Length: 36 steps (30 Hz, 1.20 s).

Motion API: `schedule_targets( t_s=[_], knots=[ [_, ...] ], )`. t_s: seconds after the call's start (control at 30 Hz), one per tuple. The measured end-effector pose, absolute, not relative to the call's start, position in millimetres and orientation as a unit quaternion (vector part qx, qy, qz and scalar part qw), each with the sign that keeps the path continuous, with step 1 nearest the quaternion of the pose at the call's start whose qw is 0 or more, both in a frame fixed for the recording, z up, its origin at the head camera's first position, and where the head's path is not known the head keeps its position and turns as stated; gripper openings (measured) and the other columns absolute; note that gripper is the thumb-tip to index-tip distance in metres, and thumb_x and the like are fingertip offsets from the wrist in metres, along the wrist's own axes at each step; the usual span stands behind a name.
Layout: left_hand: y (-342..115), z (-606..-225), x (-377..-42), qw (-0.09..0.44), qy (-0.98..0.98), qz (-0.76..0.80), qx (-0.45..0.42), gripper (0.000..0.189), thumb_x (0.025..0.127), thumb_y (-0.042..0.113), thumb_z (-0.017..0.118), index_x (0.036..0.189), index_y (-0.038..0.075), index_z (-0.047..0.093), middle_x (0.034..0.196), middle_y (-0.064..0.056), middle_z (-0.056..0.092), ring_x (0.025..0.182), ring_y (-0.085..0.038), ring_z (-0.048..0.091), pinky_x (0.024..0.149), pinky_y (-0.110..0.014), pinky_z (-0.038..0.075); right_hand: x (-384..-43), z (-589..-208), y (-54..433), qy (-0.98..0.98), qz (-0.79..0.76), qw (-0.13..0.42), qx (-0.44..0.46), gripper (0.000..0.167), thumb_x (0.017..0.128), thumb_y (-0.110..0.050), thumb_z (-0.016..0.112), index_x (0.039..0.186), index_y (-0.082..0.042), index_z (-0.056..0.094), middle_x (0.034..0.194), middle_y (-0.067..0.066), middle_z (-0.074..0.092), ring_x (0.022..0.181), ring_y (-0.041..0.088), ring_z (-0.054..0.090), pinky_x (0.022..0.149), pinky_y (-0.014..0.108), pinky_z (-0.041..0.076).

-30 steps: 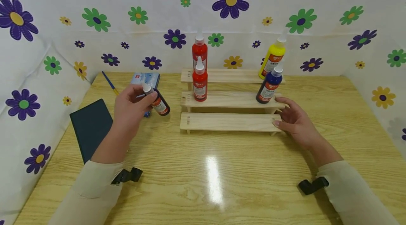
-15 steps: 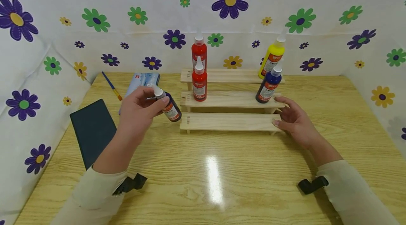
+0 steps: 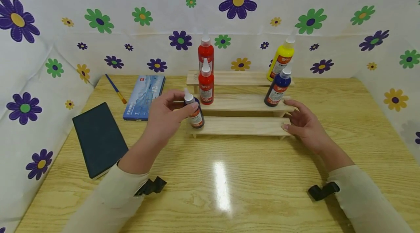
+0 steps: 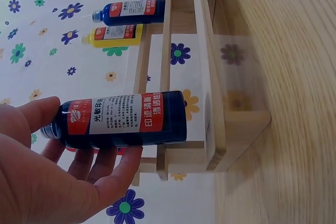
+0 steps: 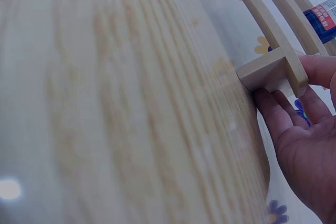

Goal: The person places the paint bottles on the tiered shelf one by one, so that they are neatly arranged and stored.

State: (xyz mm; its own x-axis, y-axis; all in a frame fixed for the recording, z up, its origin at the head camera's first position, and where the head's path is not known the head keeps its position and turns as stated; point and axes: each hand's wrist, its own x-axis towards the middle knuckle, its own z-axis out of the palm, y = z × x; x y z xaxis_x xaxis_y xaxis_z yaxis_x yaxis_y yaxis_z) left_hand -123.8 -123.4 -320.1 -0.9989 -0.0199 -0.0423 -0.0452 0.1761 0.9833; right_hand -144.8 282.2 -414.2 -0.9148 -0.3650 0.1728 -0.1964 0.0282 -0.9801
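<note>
My left hand (image 3: 170, 114) grips a dark blue ink bottle (image 3: 196, 115) with a white nozzle, thumb on one side and fingers on the other. The bottle is held a little above the left end of the lowest step of a three-step wooden rack (image 3: 242, 126); the left wrist view shows a gap below its base (image 4: 176, 116). At the rack's right end, my right hand (image 3: 305, 127) holds the lowest step, its thumb on top and fingers (image 5: 273, 111) round the end support. Two red bottles (image 3: 206, 89) stand on the upper steps at left. A blue bottle (image 3: 278, 89) and a yellow bottle (image 3: 280, 59) stand at right.
Left of the rack lie a blue flat box (image 3: 144, 96), a paintbrush (image 3: 115, 88) and a dark notebook (image 3: 100, 140) on the wooden table (image 3: 249, 182). A flower-patterned cloth (image 3: 131, 43) hangs behind and along the sides.
My left hand has carried the blue bottle rightward, from over the flat box to the lowest step's left end, and tipped it more upright. My right hand has stayed on the rack.
</note>
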Motion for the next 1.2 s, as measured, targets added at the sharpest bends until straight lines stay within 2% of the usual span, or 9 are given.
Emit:
schedule_targets(
  t_s=[0.27, 0.57, 0.77, 1.07, 1.2],
  knots=[
    [-109.9, -326.0, -129.8, 0.022, 0.782, 0.623, -0.006, 0.027, 0.089, 0.017, 0.078, 0.115, 0.015, 0.069, 0.119, 0.002, 0.062, 0.107, -0.022, 0.058, 0.091, -0.041, 0.05, -145.0, -414.9, 282.5, 0.717, -0.668, 0.067, -0.186, 0.071, 0.091, 0.019, 0.058, 0.152, -0.012, 0.038, 0.147, 0.002, 0.044, 0.128, 0.012, 0.048, 0.099, 0.02, 0.043],
    [-99.8, -329.5, -132.2, 0.03, 0.797, 0.602, 0.014, 0.026, 0.088, 0.017, 0.08, 0.113, 0.016, 0.071, 0.113, 0.002, 0.064, 0.102, -0.021, 0.06, 0.088, -0.041, 0.052, -145.1, -415.8, 282.4, 0.712, -0.674, 0.068, -0.185, 0.071, 0.091, 0.019, 0.058, 0.152, -0.012, 0.038, 0.147, 0.002, 0.043, 0.127, 0.011, 0.049, 0.098, 0.021, 0.044],
    [-97.6, -330.0, -131.8, 0.035, 0.803, 0.595, 0.015, 0.029, 0.088, 0.021, 0.08, 0.115, 0.018, 0.07, 0.116, 0.002, 0.063, 0.105, -0.02, 0.059, 0.09, -0.041, 0.052, -144.1, -415.9, 282.5, 0.704, -0.682, 0.067, -0.188, 0.071, 0.091, 0.02, 0.057, 0.152, -0.011, 0.038, 0.145, 0.001, 0.046, 0.126, 0.012, 0.05, 0.098, 0.021, 0.045],
    [-99.5, -334.7, -129.1, 0.009, 0.813, 0.581, 0.043, 0.033, 0.088, 0.023, 0.08, 0.118, 0.016, 0.068, 0.116, 0.003, 0.064, 0.106, -0.018, 0.06, 0.091, -0.037, 0.052, -142.6, -415.4, 282.8, 0.723, -0.666, 0.067, -0.173, 0.071, 0.092, 0.017, 0.059, 0.152, -0.014, 0.038, 0.149, 0.003, 0.041, 0.128, 0.01, 0.048, 0.098, 0.019, 0.044],
    [-106.5, -336.4, -127.2, -0.005, 0.81, 0.583, 0.059, 0.037, 0.086, 0.026, 0.082, 0.118, 0.016, 0.067, 0.116, 0.003, 0.065, 0.106, -0.017, 0.061, 0.091, -0.036, 0.053, -139.2, -411.6, 280.0, 0.762, -0.627, 0.053, -0.153, 0.072, 0.092, 0.013, 0.062, 0.154, -0.015, 0.038, 0.155, 0.005, 0.037, 0.13, 0.015, 0.047, 0.096, 0.018, 0.045]
  ],
)
